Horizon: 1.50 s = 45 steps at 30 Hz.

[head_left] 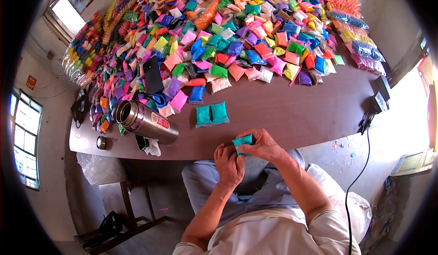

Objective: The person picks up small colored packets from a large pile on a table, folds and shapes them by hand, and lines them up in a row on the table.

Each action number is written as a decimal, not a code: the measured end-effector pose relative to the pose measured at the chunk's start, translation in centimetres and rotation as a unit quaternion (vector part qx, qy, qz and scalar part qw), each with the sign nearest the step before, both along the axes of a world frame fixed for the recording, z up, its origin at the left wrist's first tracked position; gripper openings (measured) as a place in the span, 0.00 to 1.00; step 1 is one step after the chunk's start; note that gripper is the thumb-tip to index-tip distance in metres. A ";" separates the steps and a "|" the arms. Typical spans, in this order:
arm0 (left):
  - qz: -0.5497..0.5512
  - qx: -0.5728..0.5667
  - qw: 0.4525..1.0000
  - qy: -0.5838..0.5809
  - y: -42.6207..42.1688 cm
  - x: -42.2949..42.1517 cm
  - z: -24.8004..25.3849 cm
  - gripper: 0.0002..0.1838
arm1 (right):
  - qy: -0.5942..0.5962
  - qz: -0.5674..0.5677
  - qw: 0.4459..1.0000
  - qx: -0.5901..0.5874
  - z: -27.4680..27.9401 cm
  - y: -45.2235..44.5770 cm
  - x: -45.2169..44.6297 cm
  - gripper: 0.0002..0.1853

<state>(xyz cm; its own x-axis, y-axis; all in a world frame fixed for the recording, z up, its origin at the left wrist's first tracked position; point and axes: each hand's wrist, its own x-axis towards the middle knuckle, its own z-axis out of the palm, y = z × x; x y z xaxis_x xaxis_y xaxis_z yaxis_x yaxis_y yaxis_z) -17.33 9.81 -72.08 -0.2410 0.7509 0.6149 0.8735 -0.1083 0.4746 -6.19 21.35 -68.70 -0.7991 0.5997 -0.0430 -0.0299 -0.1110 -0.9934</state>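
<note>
A small teal packet [242, 141] is pinched between the thumb and fingers of my right hand [263, 146], just past the table's front edge. My left hand [229, 167] is close beside it on the left, its fingers curled in. Whether those fingers grip the packet's edge or something else is hidden. Two more teal packets [212, 114] lie side by side on the brown table [283, 113], a little beyond my hands.
A large heap of colourful packets [228, 41] covers the back of the table. To the left lie a steel thermos [148, 123], its cap [101, 142], a crumpled tissue [153, 148] and a black phone [153, 75]. At the right edge sits a power adapter [378, 102] with a hanging cable.
</note>
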 end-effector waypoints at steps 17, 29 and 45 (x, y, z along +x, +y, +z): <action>0.001 -0.007 1.000 0.000 -0.1 0.0 -0.2 0.21 | 0.011 0.003 0.999 -0.036 -0.4 0.1 0.0 0.09; 0.004 -0.011 1.000 -0.008 -0.2 0.0 -0.3 0.23 | 0.003 0.078 0.997 -0.016 -0.1 1.3 1.1 0.18; 0.000 -0.020 1.000 -0.001 -0.3 0.0 -0.2 0.22 | 0.016 0.103 0.995 -0.003 -0.7 1.6 1.5 0.13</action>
<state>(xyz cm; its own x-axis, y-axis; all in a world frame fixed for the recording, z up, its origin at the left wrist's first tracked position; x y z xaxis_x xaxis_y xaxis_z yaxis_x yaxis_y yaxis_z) -17.30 9.54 -72.32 -0.2416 0.7746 0.5845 0.8730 -0.0894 0.4794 -4.67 22.90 -69.36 -0.9061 0.4226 -0.0189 -0.0369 -0.1233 -0.9917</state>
